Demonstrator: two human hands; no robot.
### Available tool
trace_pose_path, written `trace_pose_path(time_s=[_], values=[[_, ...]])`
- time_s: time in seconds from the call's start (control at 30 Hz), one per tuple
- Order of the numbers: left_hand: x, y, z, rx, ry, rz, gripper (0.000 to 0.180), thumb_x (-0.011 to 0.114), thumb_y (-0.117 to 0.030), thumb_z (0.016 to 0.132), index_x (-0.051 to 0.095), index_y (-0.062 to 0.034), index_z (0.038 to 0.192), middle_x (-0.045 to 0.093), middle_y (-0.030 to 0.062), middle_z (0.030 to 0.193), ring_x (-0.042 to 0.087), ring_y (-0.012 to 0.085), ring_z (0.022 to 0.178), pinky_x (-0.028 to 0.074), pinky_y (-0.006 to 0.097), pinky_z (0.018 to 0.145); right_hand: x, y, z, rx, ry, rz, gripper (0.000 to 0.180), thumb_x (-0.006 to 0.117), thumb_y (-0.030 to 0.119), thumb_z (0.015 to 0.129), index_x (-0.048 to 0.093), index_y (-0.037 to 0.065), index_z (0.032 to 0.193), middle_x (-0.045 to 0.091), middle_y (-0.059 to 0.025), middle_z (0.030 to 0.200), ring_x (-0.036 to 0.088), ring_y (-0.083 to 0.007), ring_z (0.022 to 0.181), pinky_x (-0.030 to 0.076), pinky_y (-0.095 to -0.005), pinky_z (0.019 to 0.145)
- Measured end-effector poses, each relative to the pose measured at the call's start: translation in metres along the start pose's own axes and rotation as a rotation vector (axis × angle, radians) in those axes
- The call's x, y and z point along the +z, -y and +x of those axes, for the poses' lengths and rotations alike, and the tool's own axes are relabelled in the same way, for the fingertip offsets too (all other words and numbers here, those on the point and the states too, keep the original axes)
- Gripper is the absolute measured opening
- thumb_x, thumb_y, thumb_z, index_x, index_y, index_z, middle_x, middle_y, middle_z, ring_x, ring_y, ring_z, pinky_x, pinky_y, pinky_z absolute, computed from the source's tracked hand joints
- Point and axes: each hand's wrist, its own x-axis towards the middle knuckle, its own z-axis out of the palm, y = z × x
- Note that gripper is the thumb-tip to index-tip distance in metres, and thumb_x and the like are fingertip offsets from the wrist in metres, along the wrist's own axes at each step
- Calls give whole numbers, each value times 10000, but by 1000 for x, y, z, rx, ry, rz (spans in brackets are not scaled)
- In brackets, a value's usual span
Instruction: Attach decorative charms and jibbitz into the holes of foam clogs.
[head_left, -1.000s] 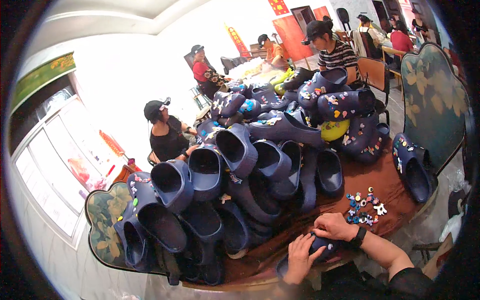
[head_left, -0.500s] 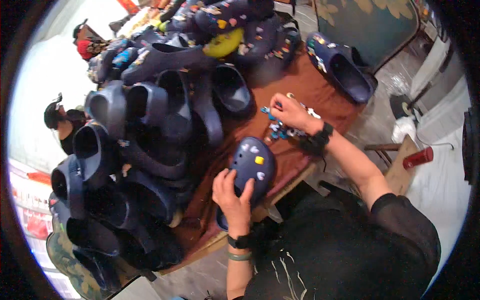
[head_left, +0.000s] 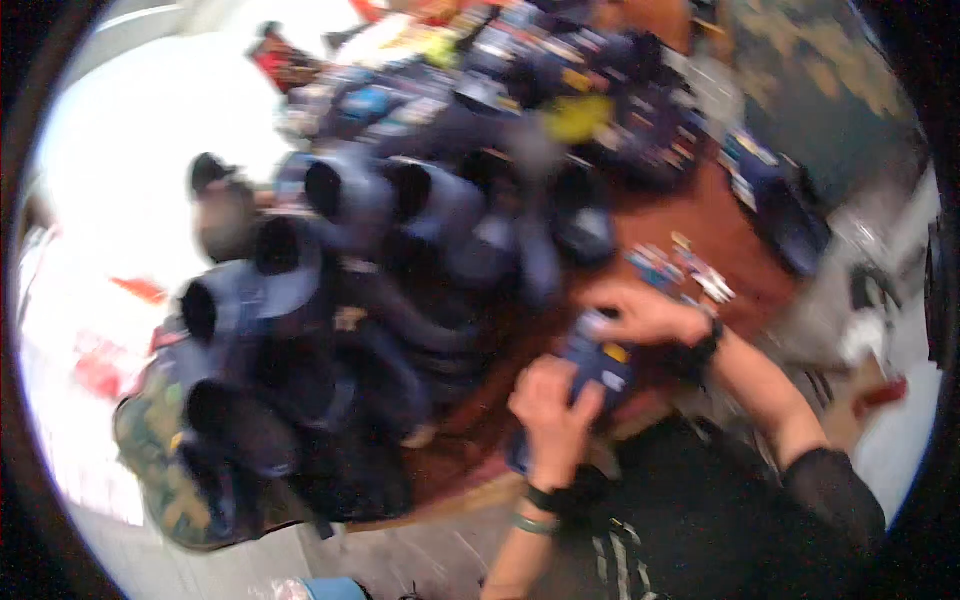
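A navy foam clog (head_left: 613, 383) lies at the table's near edge, with a yellow charm and pale ones on its upper. My left hand (head_left: 552, 405) is closed round its side, thumb across the upper. Over the clog's toe is my right hand (head_left: 645, 315), fingers bent together and smeared by motion; anything between them is too small or blurred to make out. Just beyond that hand lies a small heap of mixed charms (head_left: 680, 270), blue, white and other colours.
Plain navy clogs (head_left: 390, 230) are stacked across the table's left side. Charm-studded clogs (head_left: 610, 90) pile up at the back, and another decorated clog (head_left: 775, 205) sits at the far right on the brown cloth (head_left: 690, 220). A person (head_left: 222, 208) is beyond the left side.
My right hand has left the charm heap and come nearer, over the clog's toe. My left hand stays on the clog. The whole view has shifted and blurred.
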Motion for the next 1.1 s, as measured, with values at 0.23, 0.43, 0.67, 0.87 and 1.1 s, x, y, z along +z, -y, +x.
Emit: trace_pose_path(time_s=[0.23, 0.43, 0.67, 0.87, 1.1], values=[[11, 1, -6, -58, -14, 27, 472, 785, -313, 795, 629, -125, 1199, 552, 91, 1302, 496, 298, 1230, 344, 443, 996, 20, 6, 2, 48, -54, -203, 361, 639, 257, 912, 628, 44, 1203, 619, -185, 1201, 543, -378, 1130, 433, -440, 989], [15, 3, -11, -55, -12, 18, 470, 777, -304, 806, 619, -129, 1213, 542, 86, 1319, 493, 296, 1234, 342, 442, 999, 48, 12, -6, 42, -286, -335, 209, 561, 122, 953, 599, 39, 1141, 595, -177, 1101, 544, -380, 987, 460, -446, 873], [9, 0, -7, -50, -2, 32, 485, 779, -319, 803, 612, -125, 1215, 545, 91, 1313, 497, 297, 1226, 341, 453, 1014, 55, 16, 0, 115, -382, -361, 185, 564, 138, 948, 606, 23, 1086, 620, -174, 1049, 569, -388, 948, 466, -456, 851], [6, -1, -7, -68, 14, 33, 476, 784, -301, 808, 607, -126, 1214, 535, 91, 1309, 489, 300, 1231, 333, 451, 1029, 62, 11, 1, 85, -427, -414, 201, 581, 189, 954, 618, 21, 1057, 632, -165, 998, 590, -380, 913, 495, -471, 802], [6, -3, -6, -68, 25, 35, 469, 781, -300, 811, 607, -127, 1211, 531, 90, 1310, 480, 301, 1238, 324, 449, 1038, 63, 9, 3, 103, -428, -386, 182, 570, 179, 957, 605, 22, 1043, 627, -174, 981, 589, -395, 901, 494, -480, 796]])
